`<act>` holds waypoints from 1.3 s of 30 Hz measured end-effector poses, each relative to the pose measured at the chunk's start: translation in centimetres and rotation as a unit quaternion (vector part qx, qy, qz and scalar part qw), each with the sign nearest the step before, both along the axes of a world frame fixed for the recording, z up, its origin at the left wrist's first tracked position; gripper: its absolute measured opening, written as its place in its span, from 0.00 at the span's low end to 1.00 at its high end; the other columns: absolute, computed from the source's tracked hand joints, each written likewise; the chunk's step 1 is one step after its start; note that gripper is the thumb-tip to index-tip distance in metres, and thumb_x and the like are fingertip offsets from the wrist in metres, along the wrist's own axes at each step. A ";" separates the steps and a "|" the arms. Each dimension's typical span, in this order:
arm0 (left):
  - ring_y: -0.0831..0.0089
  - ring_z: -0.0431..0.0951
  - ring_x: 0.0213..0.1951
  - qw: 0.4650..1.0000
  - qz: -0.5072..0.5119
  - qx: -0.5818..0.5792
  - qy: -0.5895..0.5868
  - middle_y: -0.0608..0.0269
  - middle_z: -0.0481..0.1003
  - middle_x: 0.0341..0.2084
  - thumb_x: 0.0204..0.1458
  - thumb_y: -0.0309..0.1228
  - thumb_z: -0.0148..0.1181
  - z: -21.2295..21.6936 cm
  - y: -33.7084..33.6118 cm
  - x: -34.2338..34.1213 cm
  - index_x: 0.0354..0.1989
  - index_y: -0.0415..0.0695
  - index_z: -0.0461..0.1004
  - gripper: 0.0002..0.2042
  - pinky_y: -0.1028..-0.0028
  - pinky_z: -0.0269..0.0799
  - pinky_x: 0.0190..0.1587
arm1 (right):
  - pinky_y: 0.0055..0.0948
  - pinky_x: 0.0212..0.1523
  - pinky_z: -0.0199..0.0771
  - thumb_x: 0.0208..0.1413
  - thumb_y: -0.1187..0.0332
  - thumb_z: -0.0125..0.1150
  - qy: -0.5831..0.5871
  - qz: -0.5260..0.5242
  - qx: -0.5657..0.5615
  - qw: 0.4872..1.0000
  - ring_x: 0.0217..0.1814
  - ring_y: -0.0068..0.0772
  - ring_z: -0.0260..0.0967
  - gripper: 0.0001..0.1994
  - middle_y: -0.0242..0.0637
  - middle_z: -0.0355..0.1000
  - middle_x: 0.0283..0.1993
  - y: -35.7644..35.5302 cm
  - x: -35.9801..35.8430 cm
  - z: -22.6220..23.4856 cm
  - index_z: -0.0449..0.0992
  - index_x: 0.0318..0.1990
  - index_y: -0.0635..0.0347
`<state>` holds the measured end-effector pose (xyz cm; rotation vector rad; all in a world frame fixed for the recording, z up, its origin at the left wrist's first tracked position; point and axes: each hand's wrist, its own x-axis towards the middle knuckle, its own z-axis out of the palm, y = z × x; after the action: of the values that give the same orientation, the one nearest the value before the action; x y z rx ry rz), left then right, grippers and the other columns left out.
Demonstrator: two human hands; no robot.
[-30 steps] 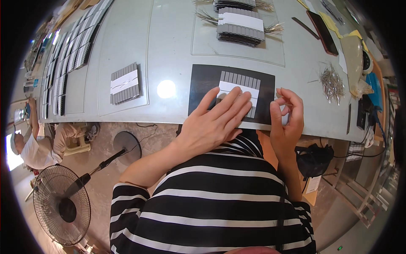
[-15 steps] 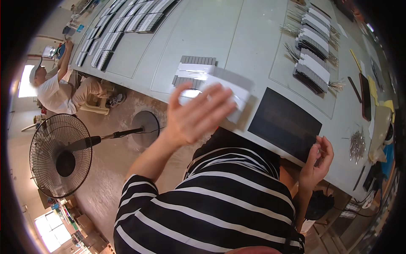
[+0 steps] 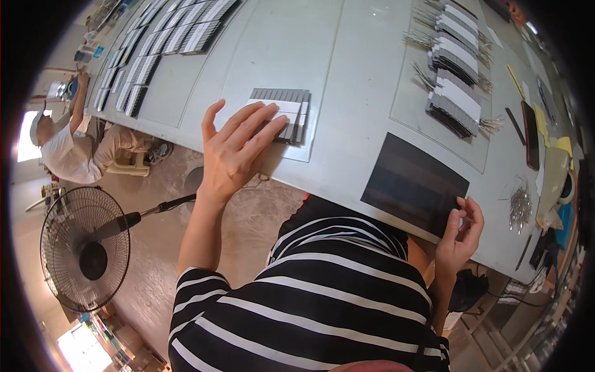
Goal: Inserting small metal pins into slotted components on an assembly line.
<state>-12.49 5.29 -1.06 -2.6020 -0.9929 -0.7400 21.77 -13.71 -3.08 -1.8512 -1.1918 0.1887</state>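
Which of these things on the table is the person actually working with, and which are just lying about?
In use:
left hand resting flat on the grey card stack with a white band
right hand pinching the corner of the black mat

Lying about:
finished stacks farther back
rows of cards far left
pile of pins
dark phone
floor fan
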 end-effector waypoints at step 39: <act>0.64 0.70 0.55 0.982 -0.182 -0.024 -0.037 0.67 0.76 0.48 0.46 0.28 0.69 5.0 6.7 19.2 0.33 0.46 0.82 0.06 0.56 0.61 0.55 | 0.40 0.53 0.67 0.53 0.72 0.66 -0.314 0.101 0.035 0.943 0.55 0.47 0.64 0.12 0.39 0.70 0.54 11.5 7.2 7.1 0.80 0.46 0.59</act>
<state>6.74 12.04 3.94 -2.8543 -0.5587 -0.9113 29.00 -2.25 4.03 -1.7760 -1.7965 -0.3596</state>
